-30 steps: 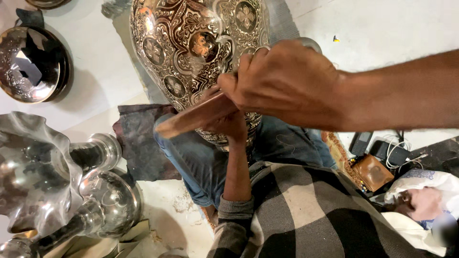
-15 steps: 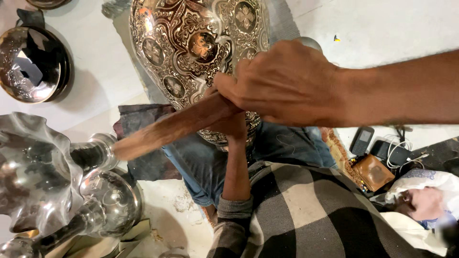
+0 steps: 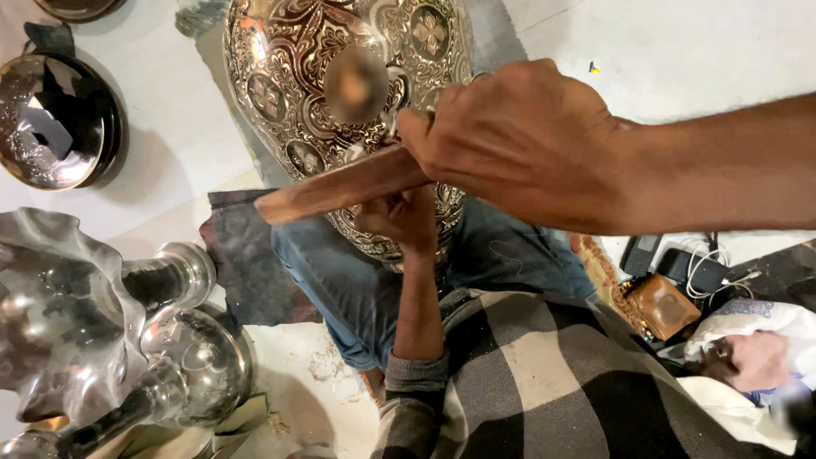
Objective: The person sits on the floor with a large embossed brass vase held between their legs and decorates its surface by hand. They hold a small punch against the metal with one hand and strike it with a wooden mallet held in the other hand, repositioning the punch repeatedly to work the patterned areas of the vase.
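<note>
White floor surrounds me, with polished silver pieces (image 3: pixel 102 340) at my left and an engraved plate (image 3: pixel 51 119) beyond. Across my lap rests the large engraved metal vase (image 3: pixel 340 93): silver ground, dark floral medallions, dense scrollwork. Judged heavy, rigid and slick; the chased surface would dent or scratch, so it is best supported from beneath and at its widest part. My left hand (image 3: pixel 404 217) presses against its lower body. My right hand (image 3: pixel 518 140) is closed round a wooden stick (image 3: pixel 340 183), raised just above the vase. Hands apart, one above the other.
</note>
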Tool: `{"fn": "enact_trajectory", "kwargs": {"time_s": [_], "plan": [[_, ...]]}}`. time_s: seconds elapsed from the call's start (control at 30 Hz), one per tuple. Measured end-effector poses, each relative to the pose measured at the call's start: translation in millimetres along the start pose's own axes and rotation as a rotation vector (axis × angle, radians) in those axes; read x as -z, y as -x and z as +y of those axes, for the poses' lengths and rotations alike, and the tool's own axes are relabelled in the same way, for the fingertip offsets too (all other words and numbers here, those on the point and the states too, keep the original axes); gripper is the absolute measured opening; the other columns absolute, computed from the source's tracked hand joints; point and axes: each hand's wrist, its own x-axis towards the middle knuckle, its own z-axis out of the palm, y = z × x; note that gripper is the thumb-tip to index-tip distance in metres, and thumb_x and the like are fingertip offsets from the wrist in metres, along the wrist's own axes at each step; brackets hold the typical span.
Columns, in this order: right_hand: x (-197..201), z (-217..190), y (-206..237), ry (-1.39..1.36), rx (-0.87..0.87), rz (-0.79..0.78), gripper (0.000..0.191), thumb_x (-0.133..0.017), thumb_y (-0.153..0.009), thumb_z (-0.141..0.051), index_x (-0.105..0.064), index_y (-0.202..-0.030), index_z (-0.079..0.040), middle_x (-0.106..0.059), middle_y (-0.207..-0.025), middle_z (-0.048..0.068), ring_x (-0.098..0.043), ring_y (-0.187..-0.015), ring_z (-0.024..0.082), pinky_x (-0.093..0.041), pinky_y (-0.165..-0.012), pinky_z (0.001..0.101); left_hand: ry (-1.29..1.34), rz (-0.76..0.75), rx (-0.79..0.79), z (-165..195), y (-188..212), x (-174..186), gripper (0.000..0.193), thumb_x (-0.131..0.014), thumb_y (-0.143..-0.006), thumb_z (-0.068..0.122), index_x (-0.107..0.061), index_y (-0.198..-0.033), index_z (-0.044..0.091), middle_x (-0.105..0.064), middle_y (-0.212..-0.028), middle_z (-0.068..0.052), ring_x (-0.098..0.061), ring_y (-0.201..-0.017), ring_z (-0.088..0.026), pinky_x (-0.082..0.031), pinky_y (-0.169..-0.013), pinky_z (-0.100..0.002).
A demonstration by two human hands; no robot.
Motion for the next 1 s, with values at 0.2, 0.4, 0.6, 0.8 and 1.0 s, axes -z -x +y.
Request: {"fn": "enact_trajectory", "kwargs": {"time_s": [0.2,0.4,0.6,0.8,1.0], "plan": [[-4.1,5.3,0.7,-0.011,-0.033,-0.027,0.034,-0.074,-0.083,-0.020,-0.052,-0.102,-0.003,-0.062,-0.059,0.005,-0.066,-0.044,0.018,-0.051,-0.035,0.0318,-0.014,-0.020,0.067,-3.4,2.5,2.7,0.026,-0.067,-0.089,0.019,-0.073,-0.102,-0.003,-0.067,-0.074,0.004,-0.056,-0.059,-0.006,-0.044,-0.052,-0.025],[-7.5,6.2,8.7,-0.026,-0.112,-0.158,0.045,-0.075,-0.084,-0.028,-0.048,-0.111,-0.003,-0.064,-0.068,0.008,-0.070,-0.055,0.022,-0.054,-0.041,0.0344,-0.258,-0.049,-0.278,1.6,-13.7,6.4,0.017,-0.077,-0.087,0.016,-0.067,-0.078,0.005,-0.051,-0.059,0.002,-0.045,-0.052,-0.010,-0.034,-0.054,-0.027],[-12.9,13.6,10.3,-0.117,-0.146,-0.053,0.044,-0.077,-0.076,-0.020,-0.050,-0.106,-0.002,-0.066,-0.066,0.011,-0.071,-0.053,0.026,-0.054,-0.039,0.0371,-0.229,-0.093,-0.018,9.7,-17.7,7.4,0.009,-0.065,-0.086,0.007,-0.073,-0.085,0.003,-0.050,-0.057,0.002,-0.044,-0.051,-0.011,-0.030,-0.050,-0.027],[-25.9,19.3,16.7,-0.166,-0.167,0.046,0.046,-0.076,-0.071,-0.018,-0.052,-0.108,-0.002,-0.067,-0.071,0.013,-0.070,-0.056,0.032,-0.053,-0.043,0.0421,-0.394,-0.119,-0.156,10.5,-30.7,6.9,0.013,-0.069,-0.084,-0.003,-0.076,-0.093,0.005,-0.057,-0.057,0.000,-0.048,-0.047,-0.007,-0.036,-0.048,-0.025],[-31.2,28.5,19.2,-0.317,-0.187,0.230,0.048,-0.075,-0.069,-0.015,-0.054,-0.110,0.000,-0.067,-0.071,0.018,-0.068,-0.056,0.038,-0.052,-0.048,0.0465,-0.280,-0.273,-0.251,22.6,-40.8,11.0,0.020,-0.075,-0.089,-0.002,-0.075,-0.106,0.008,-0.076,-0.086,-0.005,-0.067,-0.065,-0.009,-0.051,-0.060,-0.027]]}}
